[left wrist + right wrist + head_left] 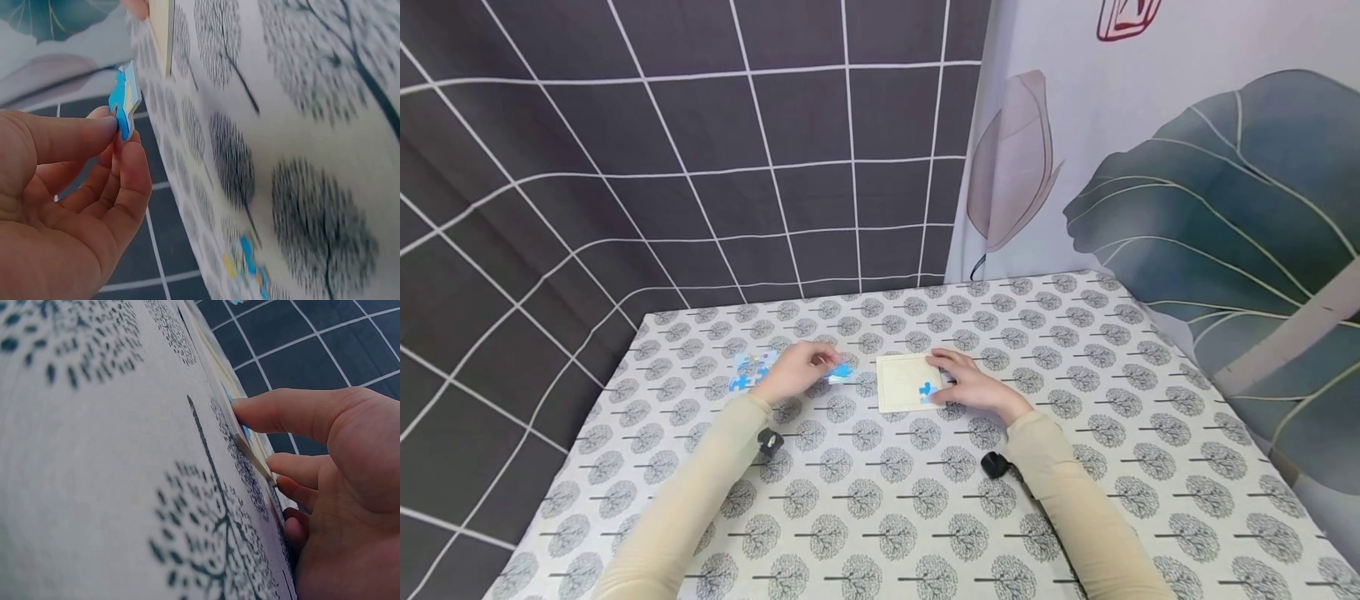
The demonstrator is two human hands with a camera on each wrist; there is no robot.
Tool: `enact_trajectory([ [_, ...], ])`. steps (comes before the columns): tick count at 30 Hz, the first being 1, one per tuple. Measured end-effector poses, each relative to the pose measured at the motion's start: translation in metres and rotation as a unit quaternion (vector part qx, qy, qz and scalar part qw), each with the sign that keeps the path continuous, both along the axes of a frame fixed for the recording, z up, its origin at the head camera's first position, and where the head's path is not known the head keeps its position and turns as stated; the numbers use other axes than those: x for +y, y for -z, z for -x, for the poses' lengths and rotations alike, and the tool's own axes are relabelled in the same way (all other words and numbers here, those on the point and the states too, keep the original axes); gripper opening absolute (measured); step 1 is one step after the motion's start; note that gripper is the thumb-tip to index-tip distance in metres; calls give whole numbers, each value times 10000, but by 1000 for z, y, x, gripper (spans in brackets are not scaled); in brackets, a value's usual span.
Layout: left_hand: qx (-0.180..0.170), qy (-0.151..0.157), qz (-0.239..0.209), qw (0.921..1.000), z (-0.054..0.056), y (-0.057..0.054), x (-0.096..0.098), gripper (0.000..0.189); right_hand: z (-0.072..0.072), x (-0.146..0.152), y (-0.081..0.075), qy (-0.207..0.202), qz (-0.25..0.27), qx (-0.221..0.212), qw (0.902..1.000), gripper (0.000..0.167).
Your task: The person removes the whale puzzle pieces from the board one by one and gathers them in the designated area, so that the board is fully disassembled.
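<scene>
My left hand (796, 371) pinches a blue jigsaw piece (123, 100) between thumb and fingertips, left of a cream puzzle board (895, 382). In the left wrist view the piece stands on edge, its pale side showing. My right hand (976, 389) rests at the board's right side. Its thumb lies over a blue-and-white jigsaw piece (925, 390) in the lower right corner of the board, while the other fingers touch the right edge. Part of that corner is hidden under the thumb.
Several loose blue, white and yellow jigsaw pieces (742, 382) lie on the table to the left of my left hand. A tree-print cloth (880, 500) covers the table. Behind it hang a dark grid curtain (805, 192) and a leaf-print curtain (1210, 192).
</scene>
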State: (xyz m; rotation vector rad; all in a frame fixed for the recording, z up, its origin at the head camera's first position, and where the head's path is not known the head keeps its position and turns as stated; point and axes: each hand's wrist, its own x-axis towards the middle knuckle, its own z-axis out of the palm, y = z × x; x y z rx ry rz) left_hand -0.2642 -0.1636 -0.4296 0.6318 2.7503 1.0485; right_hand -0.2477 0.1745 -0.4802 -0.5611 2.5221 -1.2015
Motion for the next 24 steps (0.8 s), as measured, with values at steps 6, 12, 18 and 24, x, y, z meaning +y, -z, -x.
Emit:
enact_trajectory([
  [6, 56, -60, 37, 10000, -1, -10, -27, 17, 0, 0, 0, -31, -15, 12, 10000, 85],
  [12, 158, -166, 55, 9997, -4, -25, -53, 17, 1, 0, -2, -21, -60, 41, 10000, 84],
  [18, 42, -410, 50, 9991, -9, -37, -75, 19, 1, 0, -4, -41, -49, 26, 10000, 84],
  [24, -31, -465, 73, 9989, -17, -43, -87, 19, 1, 0, -1, -28, -9, -11, 10000, 85],
])
